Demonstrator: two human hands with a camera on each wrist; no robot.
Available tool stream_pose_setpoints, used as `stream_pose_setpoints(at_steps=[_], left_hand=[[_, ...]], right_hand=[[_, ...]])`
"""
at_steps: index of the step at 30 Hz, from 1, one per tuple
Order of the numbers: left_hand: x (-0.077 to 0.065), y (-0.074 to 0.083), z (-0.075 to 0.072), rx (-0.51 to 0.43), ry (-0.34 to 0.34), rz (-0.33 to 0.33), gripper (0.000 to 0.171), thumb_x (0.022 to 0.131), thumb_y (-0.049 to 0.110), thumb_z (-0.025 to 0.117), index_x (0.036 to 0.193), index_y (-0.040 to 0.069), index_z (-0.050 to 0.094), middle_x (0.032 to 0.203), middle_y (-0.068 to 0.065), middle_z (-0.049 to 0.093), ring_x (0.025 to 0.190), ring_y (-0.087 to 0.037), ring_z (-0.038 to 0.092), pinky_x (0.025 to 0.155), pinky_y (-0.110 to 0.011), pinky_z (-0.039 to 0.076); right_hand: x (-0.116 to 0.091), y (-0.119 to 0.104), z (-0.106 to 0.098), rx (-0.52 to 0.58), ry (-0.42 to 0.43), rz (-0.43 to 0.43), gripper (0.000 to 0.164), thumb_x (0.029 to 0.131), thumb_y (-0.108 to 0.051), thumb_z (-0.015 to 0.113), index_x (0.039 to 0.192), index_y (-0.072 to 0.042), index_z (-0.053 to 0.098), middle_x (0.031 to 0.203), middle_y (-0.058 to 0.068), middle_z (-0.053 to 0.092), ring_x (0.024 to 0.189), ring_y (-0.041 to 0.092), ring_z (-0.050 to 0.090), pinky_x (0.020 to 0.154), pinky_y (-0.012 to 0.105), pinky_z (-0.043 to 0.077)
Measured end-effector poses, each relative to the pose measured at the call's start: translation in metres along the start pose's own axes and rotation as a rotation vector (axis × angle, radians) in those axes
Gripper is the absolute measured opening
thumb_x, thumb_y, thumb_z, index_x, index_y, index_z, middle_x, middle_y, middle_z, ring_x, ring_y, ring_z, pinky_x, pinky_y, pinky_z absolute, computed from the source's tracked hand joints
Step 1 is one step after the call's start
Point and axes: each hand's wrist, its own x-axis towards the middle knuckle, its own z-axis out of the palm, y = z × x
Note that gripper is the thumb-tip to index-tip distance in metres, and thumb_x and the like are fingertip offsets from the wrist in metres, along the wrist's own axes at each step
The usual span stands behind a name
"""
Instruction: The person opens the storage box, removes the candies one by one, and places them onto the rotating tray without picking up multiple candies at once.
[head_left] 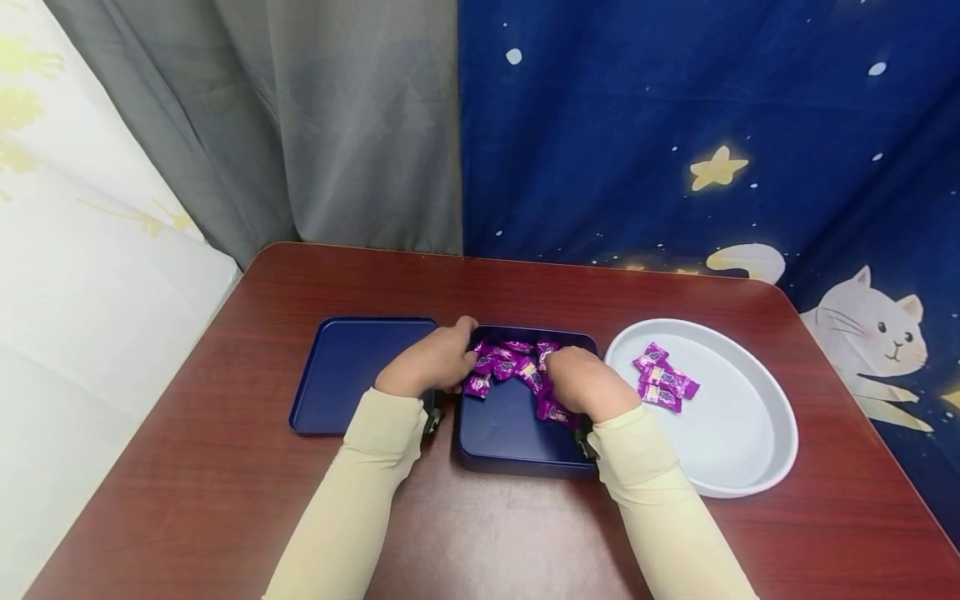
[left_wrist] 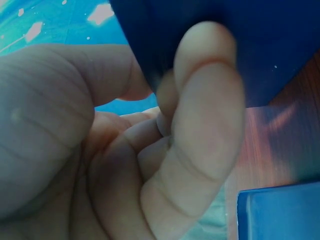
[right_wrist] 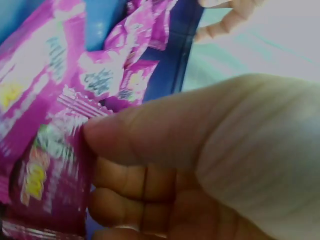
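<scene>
A dark blue rectangular box (head_left: 517,429) holds several small purple candy packets (head_left: 504,367), mostly toward its far side. My left hand (head_left: 433,358) grips the box's left wall, thumb over the rim; in the left wrist view the curled fingers (left_wrist: 207,120) press the wall from outside. Inside the box at the right, my right hand (head_left: 591,382) reaches among the packets. Seen from the right wrist, thumb and fingers pinch one candy packet (right_wrist: 55,175) by its edge, with other packets right beside it.
Left of the box lies a flat blue lid-like tray (head_left: 360,367). A round white tray (head_left: 738,442) stands at the right, with several purple packets (head_left: 663,379) on its left part. Curtains (head_left: 375,125) hang behind the brown table (head_left: 210,400).
</scene>
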Motion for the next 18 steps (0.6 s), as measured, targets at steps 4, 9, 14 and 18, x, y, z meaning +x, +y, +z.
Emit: stream_pose_setpoints(at_steps=[4, 9, 14, 18], left_hand=[[0.000, 0.001, 0.000, -0.002, -0.003, 0.004, 0.051, 0.096, 0.017, 0.047, 0.142, 0.005, 0.027, 0.071, -0.010, 0.061, 0.053, -0.017, 0.059, 0.057, -0.032, 0.048], [-0.001, 0.001, -0.001, -0.001, -0.001, 0.007, 0.051, 0.097, 0.016, 0.047, 0.142, 0.005, 0.027, 0.070, -0.010, 0.062, 0.053, -0.017, 0.059, 0.057, -0.033, 0.048], [-0.001, 0.001, 0.000, -0.004, 0.000, 0.010, 0.050, 0.097, 0.016, 0.046, 0.141, 0.005, 0.027, 0.070, -0.010, 0.062, 0.053, -0.017, 0.059, 0.057, -0.033, 0.048], [-0.001, 0.001, 0.000, 0.001, 0.004, 0.004, 0.050, 0.097, 0.016, 0.047, 0.141, 0.005, 0.027, 0.072, -0.010, 0.061, 0.053, -0.017, 0.059, 0.057, -0.033, 0.049]], right_hand=[[-0.003, -0.001, -0.002, 0.024, 0.021, -0.022, 0.012, 0.089, -0.007, 0.053, 0.092, -0.005, 0.065, 0.086, 0.013, 0.065, 0.083, 0.027, 0.059, 0.084, 0.044, 0.050], [-0.005, -0.004, -0.005, 0.047, 0.078, -0.049, 0.013, 0.091, -0.010, 0.052, 0.098, -0.004, 0.062, 0.081, 0.011, 0.063, 0.080, 0.025, 0.059, 0.082, 0.044, 0.051], [-0.007, -0.006, -0.009, 0.094, 0.105, -0.073, 0.004, 0.091, -0.009, 0.052, 0.088, -0.008, 0.055, 0.070, 0.006, 0.055, 0.068, 0.021, 0.052, 0.069, 0.038, 0.049], [-0.009, -0.006, -0.013, 0.104, 0.111, -0.079, 0.005, 0.090, -0.008, 0.052, 0.085, -0.010, 0.051, 0.068, 0.004, 0.051, 0.066, 0.020, 0.049, 0.065, 0.037, 0.047]])
